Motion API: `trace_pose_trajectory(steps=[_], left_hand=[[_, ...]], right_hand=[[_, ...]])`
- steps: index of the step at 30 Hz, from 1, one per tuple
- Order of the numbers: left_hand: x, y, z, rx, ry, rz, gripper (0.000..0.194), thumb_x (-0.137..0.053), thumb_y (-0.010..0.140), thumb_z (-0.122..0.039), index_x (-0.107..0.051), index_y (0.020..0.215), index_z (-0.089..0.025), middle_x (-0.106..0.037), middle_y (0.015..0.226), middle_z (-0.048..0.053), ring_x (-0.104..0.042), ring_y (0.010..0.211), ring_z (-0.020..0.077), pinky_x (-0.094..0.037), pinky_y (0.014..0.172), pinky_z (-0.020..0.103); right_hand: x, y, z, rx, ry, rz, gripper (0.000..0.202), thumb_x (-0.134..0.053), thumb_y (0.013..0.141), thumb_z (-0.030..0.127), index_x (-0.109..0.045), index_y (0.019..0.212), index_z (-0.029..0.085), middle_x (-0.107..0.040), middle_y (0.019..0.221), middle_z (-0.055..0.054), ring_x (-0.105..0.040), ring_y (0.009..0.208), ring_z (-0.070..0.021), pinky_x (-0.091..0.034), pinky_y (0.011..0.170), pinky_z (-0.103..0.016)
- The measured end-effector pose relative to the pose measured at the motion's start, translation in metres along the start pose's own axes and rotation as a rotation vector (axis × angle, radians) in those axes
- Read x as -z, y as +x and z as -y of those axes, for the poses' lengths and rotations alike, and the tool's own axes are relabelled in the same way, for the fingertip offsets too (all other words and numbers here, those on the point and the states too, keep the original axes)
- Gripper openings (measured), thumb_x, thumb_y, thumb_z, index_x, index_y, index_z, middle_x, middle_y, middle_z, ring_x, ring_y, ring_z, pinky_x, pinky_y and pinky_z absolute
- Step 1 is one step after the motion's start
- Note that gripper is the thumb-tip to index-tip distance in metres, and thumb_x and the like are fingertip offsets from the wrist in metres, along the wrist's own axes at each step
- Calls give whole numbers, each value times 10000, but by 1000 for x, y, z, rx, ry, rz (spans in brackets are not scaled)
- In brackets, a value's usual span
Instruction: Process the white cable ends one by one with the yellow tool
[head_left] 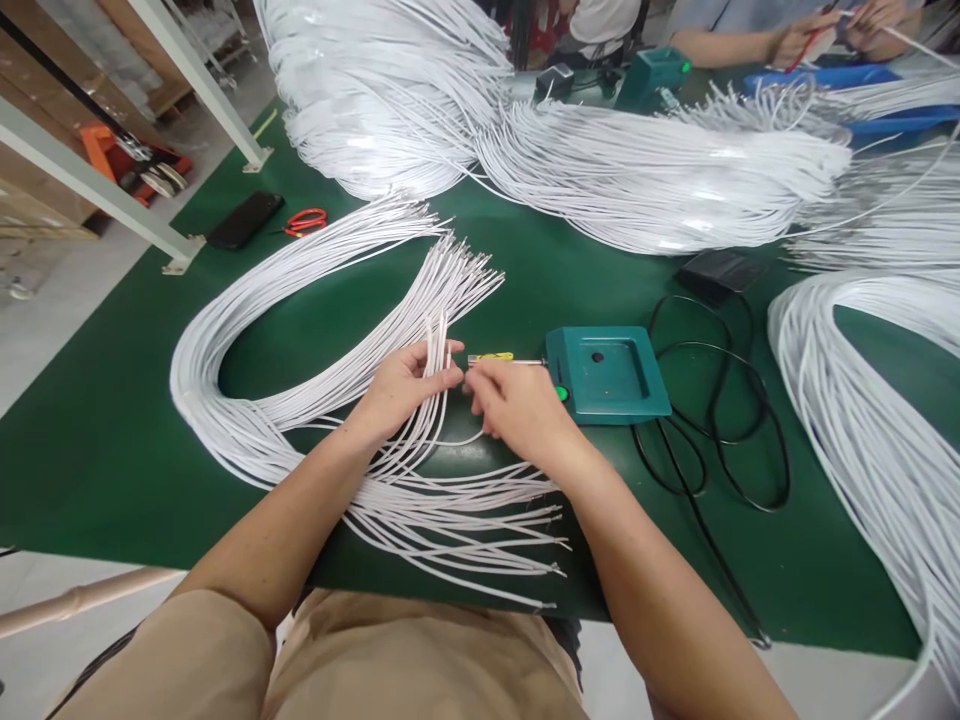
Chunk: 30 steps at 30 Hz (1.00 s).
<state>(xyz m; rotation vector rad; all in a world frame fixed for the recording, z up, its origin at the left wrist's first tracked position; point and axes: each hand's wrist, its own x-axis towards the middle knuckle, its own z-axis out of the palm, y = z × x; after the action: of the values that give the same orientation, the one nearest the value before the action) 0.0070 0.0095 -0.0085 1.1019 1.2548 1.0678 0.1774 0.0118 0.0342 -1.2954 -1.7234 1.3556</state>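
Observation:
My left hand (409, 385) is closed around several white cables (433, 375), whose ends stick up past the thumb. My right hand (517, 400) is pinched on one white cable (461, 442), which curves in under its fingers; the cable's tip is hidden. Just behind the right fingers, a thin metal rod with a yellow part (495, 356) reaches left from a teal device (609, 372) with a lit green button. A large curved bundle of white cables (217, 340) lies around my left forearm, and loose frayed cable ends (517, 520) spread below my hands.
Thick white cable bundles (660, 180) lie across the back, another bundle (862, 430) at the right. A black cord (757, 440) loops beside the device. A dark phone (246, 220) and red-handled cutters (306, 221) lie back left. Across the table, another person's hands (814, 40) hold a red-handled tool.

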Motion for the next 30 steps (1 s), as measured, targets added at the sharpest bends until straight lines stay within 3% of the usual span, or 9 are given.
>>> trace_pose_trajectory(steps=[3, 5, 8, 12, 18, 22, 25, 30], left_hand=[[-3, -2, -1, -45, 34, 7, 400, -817, 608, -284, -605, 929, -175, -610, 768, -38, -571, 720, 98, -461, 728, 231], [-5, -4, -1, -81, 108, -4, 389, -827, 590, -282, -560, 851, -173, -572, 739, -51, -538, 681, 87, -442, 672, 215], [-6, -6, -1, -88, 140, 18, 387, -822, 601, -310, -536, 820, -169, -554, 730, -51, -522, 646, 82, -434, 638, 215], [-4, -5, 1, -43, -11, 83, 346, -773, 674, -338, -521, 840, -169, -583, 774, -33, -573, 671, 97, -467, 670, 242], [-4, -5, 3, -114, 93, -8, 324, -789, 653, -298, -532, 799, -165, -563, 757, -39, -539, 692, 93, -439, 684, 233], [-5, -6, 2, -113, 97, -4, 314, -781, 668, -299, -526, 792, -164, -593, 757, -37, -563, 680, 92, -448, 672, 234], [-6, -6, -2, -83, 15, 33, 343, -781, 666, -305, -504, 812, -164, -632, 792, -25, -623, 696, 107, -482, 709, 260], [-12, -9, -8, -64, -23, 45, 381, -767, 681, -302, -421, 778, -176, -649, 752, -17, -636, 632, 109, -458, 584, 225]], right_hand=[[3, 8, -5, -3, 32, -58, 160, -534, 862, 316, -631, 787, 214, -583, 568, 37, -472, 424, -92, -374, 509, -249], [0, 11, -8, 7, 35, -69, 162, -605, 817, 363, -650, 828, 208, -598, 582, 30, -489, 458, -98, -374, 506, -245], [-5, 13, -13, 39, 46, -96, 181, -663, 769, 362, -635, 722, 189, -615, 604, 15, -502, 509, -97, -378, 517, -239], [-6, 15, -16, 58, 129, -82, 181, -647, 782, 348, -617, 727, 179, -631, 629, 15, -513, 512, -89, -413, 522, -232], [-8, 15, -16, 60, 141, -111, 226, -683, 742, 385, -634, 749, 164, -644, 679, 2, -507, 503, -82, -409, 463, -212], [-7, 15, -15, 41, 230, -100, 163, -619, 781, 313, -637, 736, 158, -579, 573, 35, -480, 441, -74, -410, 436, -209], [-6, 16, -14, -4, 366, -57, 132, -625, 759, 273, -632, 708, 152, -559, 558, 44, -465, 432, -64, -411, 443, -205], [-3, 17, -12, -157, 671, 48, 215, -695, 703, 295, -560, 605, 160, -502, 530, 56, -383, 427, -49, -407, 441, -208]])
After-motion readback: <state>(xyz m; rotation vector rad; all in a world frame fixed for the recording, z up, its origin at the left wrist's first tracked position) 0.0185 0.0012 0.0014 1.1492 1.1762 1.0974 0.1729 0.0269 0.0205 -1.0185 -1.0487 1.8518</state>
